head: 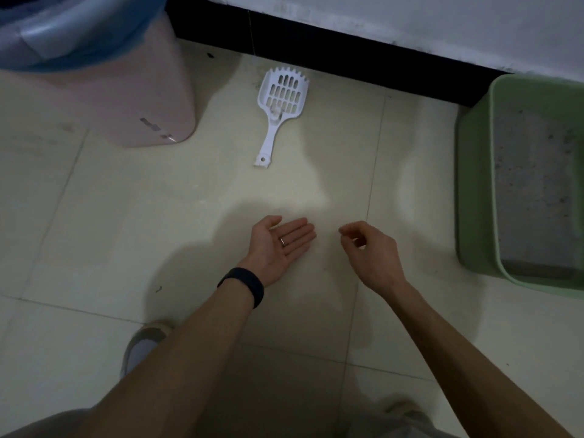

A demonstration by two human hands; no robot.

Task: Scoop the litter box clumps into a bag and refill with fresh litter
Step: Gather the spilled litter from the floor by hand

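Pale tiles (126,216) cover the floor. At far left stands a pink bin (132,99) lined with a blue bag (94,60). The green box (474,184) of grey litter (534,184) sits far right. A white scoop (279,105) lies between them near the wall. The left hand (279,245) is palm up with straight fingers, holding nothing. The right hand (369,251) is loosely curled and empty.

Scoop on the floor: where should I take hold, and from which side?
Grip the scoop by its narrow handle, coming down from above at the near end. It lies flat, handle toward you, slotted head toward the wall.
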